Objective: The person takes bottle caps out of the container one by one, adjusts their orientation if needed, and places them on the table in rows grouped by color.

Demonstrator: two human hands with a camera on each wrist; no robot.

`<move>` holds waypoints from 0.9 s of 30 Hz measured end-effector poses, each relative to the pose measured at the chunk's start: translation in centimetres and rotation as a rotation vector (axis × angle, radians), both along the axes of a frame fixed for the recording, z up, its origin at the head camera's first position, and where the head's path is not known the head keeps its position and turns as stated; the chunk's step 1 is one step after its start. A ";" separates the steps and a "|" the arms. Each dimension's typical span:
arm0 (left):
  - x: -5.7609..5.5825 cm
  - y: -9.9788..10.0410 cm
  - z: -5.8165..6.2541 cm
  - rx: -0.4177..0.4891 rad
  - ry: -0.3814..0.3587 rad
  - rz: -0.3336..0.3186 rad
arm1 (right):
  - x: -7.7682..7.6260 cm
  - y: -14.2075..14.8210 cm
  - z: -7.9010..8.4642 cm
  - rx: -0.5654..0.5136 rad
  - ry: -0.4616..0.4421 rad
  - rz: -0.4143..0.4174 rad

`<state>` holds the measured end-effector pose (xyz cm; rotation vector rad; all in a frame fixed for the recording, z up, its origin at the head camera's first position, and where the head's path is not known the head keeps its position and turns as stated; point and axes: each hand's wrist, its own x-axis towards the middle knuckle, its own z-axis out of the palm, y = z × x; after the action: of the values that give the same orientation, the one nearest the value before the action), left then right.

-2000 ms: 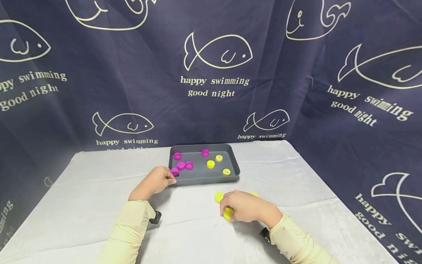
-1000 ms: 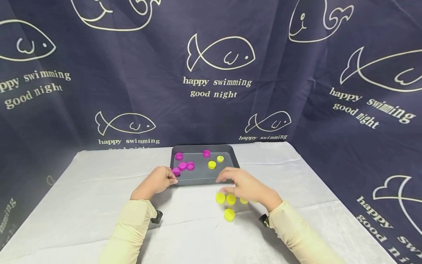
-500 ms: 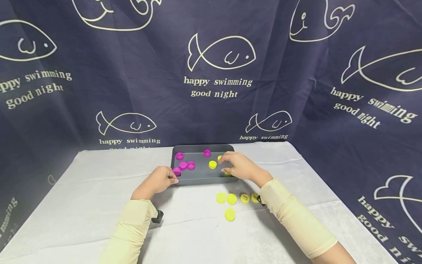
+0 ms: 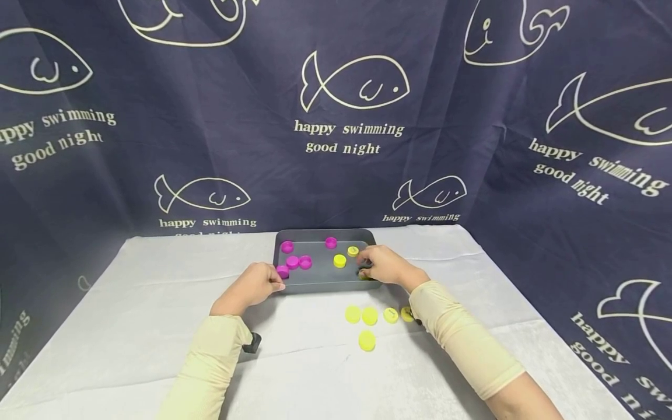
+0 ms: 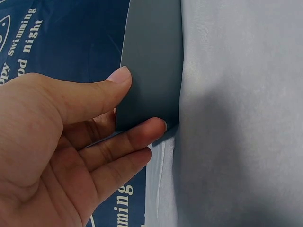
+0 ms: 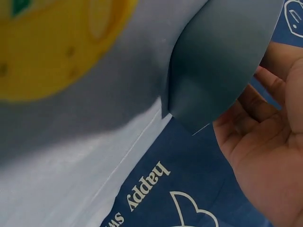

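Observation:
My left hand (image 4: 257, 284) grips the near left corner of the grey tray (image 4: 320, 287). In the left wrist view its thumb (image 5: 120, 78) lies at the tray's rim. My right hand (image 4: 387, 265) reaches over the tray's right side, thumb and forefinger apart. Beneath the thumb a yellow cap (image 4: 364, 277) partly shows at the front right. The right wrist view has the hand's fingers (image 6: 227, 127) at the tray's outer wall. Further yellow caps, one in the middle (image 4: 339, 261) and one behind (image 4: 353, 251), lie in the tray beside several magenta caps (image 4: 292, 262).
On the white cloth (image 4: 294, 361) before the tray several yellow caps (image 4: 370, 316) lie in a row. Closer to me is a single yellow cap (image 4: 367, 340). The right sleeve (image 4: 462, 338) passes over the row's right end. A dark blue fish-print curtain (image 4: 352, 186) surrounds the table.
My right hand set a yellow cap on the cloth in front of the row, let go, then moved forward into the tray's right side. The left hand stayed at the tray's corner.

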<state>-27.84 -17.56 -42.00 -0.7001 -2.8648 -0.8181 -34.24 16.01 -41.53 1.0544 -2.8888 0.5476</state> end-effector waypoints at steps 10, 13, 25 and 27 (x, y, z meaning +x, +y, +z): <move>0.0 0.0 0.1 0.005 -0.005 -0.006 | -0.1 0.2 -0.1 0.137 -0.011 -0.071; -0.1 0.1 0.1 -0.003 -0.009 -0.007 | -0.2 0.3 -0.3 0.173 -0.011 -0.089; -0.1 0.1 0.0 -0.018 0.003 -0.010 | -0.2 0.1 -0.7 0.216 0.043 -0.101; -0.1 0.1 0.0 -0.018 0.002 -0.009 | -0.2 0.1 -0.7 0.221 0.047 -0.107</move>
<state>-27.93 -17.49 -42.04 -0.7158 -2.8730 -0.7931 -34.44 16.08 -42.24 0.9117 -2.9943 0.1993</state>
